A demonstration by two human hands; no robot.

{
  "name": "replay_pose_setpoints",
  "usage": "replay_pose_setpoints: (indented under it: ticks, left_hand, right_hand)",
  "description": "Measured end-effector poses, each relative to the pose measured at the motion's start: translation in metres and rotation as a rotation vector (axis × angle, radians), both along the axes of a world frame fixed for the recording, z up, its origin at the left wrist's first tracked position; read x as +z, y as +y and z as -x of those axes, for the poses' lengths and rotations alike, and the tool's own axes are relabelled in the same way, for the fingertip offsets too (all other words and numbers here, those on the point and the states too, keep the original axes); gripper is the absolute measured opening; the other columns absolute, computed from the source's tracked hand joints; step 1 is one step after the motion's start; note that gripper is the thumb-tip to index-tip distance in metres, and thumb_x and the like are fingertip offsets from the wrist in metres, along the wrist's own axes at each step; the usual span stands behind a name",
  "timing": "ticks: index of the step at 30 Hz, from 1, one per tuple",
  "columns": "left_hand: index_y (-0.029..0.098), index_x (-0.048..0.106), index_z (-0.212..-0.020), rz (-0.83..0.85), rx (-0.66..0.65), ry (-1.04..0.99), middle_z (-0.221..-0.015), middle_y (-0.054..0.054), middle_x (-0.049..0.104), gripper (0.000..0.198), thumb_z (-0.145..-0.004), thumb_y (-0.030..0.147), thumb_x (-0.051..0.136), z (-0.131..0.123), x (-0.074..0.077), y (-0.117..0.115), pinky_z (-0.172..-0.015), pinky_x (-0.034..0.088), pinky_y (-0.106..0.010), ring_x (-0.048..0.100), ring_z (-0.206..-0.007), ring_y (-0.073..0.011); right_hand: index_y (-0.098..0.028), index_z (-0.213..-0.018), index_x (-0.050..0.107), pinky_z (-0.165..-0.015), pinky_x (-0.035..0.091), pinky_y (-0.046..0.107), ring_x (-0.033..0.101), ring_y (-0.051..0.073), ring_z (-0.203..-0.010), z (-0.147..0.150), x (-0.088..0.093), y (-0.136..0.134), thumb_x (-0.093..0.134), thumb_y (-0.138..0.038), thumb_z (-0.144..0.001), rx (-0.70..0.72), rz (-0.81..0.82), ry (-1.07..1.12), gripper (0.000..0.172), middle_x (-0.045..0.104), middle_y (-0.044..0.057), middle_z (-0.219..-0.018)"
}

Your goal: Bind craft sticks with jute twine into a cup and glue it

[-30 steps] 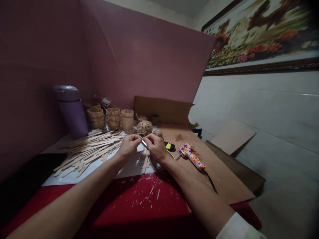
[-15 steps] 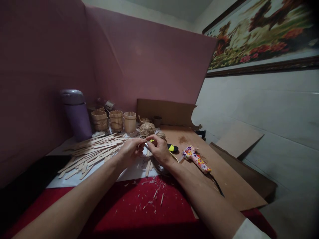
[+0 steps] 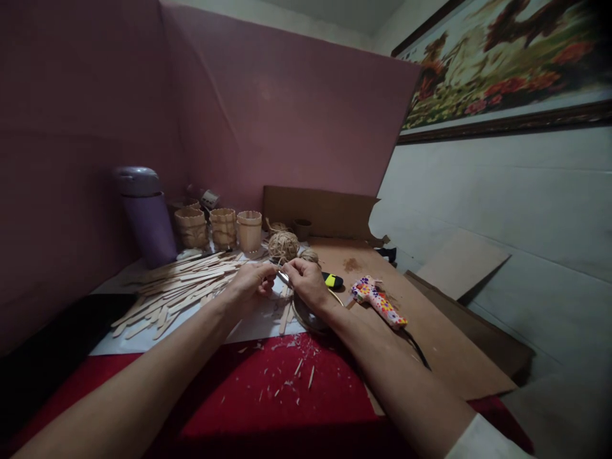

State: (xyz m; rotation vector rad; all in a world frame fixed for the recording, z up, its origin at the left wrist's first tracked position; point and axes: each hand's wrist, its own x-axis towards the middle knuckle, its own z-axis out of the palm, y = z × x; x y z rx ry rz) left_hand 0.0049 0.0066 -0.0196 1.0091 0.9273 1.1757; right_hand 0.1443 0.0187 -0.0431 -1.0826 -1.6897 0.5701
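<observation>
1. Knife looked light and stiff with a sharp blade, probably safest gripped by its yellow handle, above the white sheet.
2. Right hand was clamped on it; left hand was pinched shut at the blade tip.
3. Since the earlier frame, both hands had barely shifted.

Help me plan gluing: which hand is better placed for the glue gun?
Probably right: the right hand is nearer the glue gun, though holding a cutter; the left hand is by the craft sticks.
</observation>
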Motion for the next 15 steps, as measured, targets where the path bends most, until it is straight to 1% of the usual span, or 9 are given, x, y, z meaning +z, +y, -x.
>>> replay_pose_setpoints:
  ticks: [2, 5, 10, 12, 15]
  left_hand:
    - [0.013, 0.050, -0.056, 0.022, 0.023, -0.010, -0.049, 0.006, 0.042, 0.022, -0.054, 0.019, 0.071, -0.001, 0.002, -0.001, -0.037, 0.019, -0.016, 0.033, -0.041, -0.0025]
    - [0.013, 0.050, -0.057, 0.056, 0.038, -0.018, -0.049, 0.006, 0.041, 0.022, -0.055, 0.018, 0.071, -0.002, 0.005, -0.004, -0.037, 0.021, -0.015, 0.033, -0.041, -0.0025]
    - [0.013, 0.050, -0.058, 0.094, -0.057, -0.026, -0.049, 0.006, 0.041, 0.019, -0.056, 0.015, 0.069, -0.001, 0.008, -0.006, -0.037, 0.020, -0.015, 0.033, -0.040, -0.0021]
    - [0.013, 0.050, -0.058, 0.087, -0.081, -0.042, -0.049, 0.006, 0.040, 0.019, -0.055, 0.015, 0.069, 0.000, 0.008, -0.005, -0.037, 0.019, -0.015, 0.032, -0.039, -0.0016]
    - [0.014, 0.049, -0.056, 0.050, -0.047, -0.057, -0.048, 0.007, 0.039, 0.022, -0.056, 0.015, 0.070, 0.001, 0.005, -0.002, -0.036, 0.016, -0.016, 0.029, -0.038, -0.0015]
  right_hand:
    - [-0.016, -0.071, 0.063, -0.054, 0.036, 0.023, 0.048, 0.012, -0.057, -0.002, 0.003, -0.001, 0.053, -0.035, -0.082, 0.002, -0.013, -0.026, 0.024, 0.056, -0.001, -0.060]
    - [-0.017, -0.074, 0.064, -0.057, 0.037, 0.023, 0.051, 0.012, -0.059, -0.006, 0.008, -0.006, 0.054, -0.028, -0.082, -0.017, -0.071, -0.101, 0.017, 0.059, 0.000, -0.062]
    - [-0.019, -0.076, 0.064, -0.065, 0.038, 0.026, 0.056, 0.015, -0.068, -0.011, 0.013, -0.009, 0.051, -0.020, -0.085, -0.106, -0.197, -0.289, 0.016, 0.065, 0.002, -0.071]
    - [-0.019, -0.075, 0.064, -0.070, 0.040, 0.028, 0.058, 0.017, -0.075, -0.012, 0.012, -0.008, 0.053, -0.018, -0.084, -0.133, -0.229, -0.327, 0.014, 0.066, 0.003, -0.075]
    - [-0.019, -0.078, 0.064, -0.081, 0.041, 0.032, 0.057, 0.021, -0.090, -0.012, 0.013, -0.010, 0.058, -0.016, -0.080, -0.203, -0.354, -0.314, 0.007, 0.066, 0.007, -0.087]
